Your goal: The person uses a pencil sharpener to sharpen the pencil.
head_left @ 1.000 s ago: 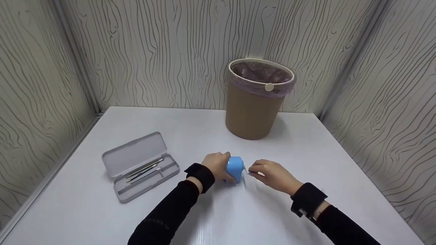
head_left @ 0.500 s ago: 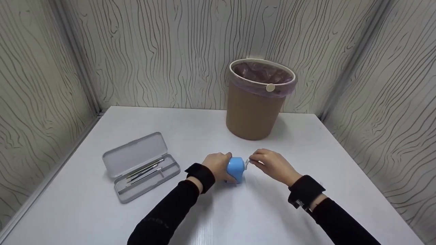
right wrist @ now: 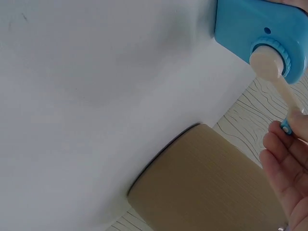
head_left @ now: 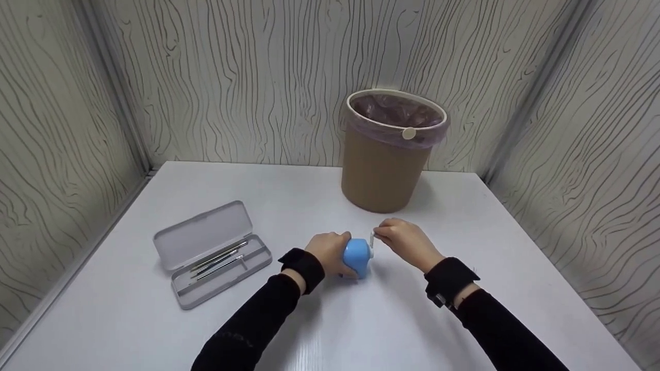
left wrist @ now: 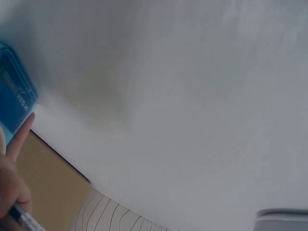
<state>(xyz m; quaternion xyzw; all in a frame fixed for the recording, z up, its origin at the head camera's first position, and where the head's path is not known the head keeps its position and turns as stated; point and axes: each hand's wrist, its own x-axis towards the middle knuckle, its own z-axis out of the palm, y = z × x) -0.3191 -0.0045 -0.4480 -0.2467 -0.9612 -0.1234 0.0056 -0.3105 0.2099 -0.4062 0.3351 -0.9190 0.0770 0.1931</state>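
A small blue pencil sharpener (head_left: pixel 357 256) stands on the white table (head_left: pixel 330 319) near its middle. My left hand (head_left: pixel 327 251) grips its left side; in the left wrist view a finger (left wrist: pixel 17 142) lies along the blue body (left wrist: pixel 14 101), and a pencil (left wrist: pixel 24 221) shows under the hand. My right hand (head_left: pixel 399 238) pinches the end of the white crank handle (head_left: pixel 372 238), which points up and away. In the right wrist view the crank (right wrist: pixel 281 86) runs from the sharpener (right wrist: pixel 260 29) to my fingertips (right wrist: pixel 288 144).
A tan waste bin (head_left: pixel 384 154) with a pink liner stands at the back of the table, just beyond my right hand. An open grey pencil case (head_left: pixel 211 252) holding slim tools lies to the left. Patterned walls close in three sides.
My right hand has swung the crank from the near side up and away toward the bin. The left hand and the sharpener body have stayed put.
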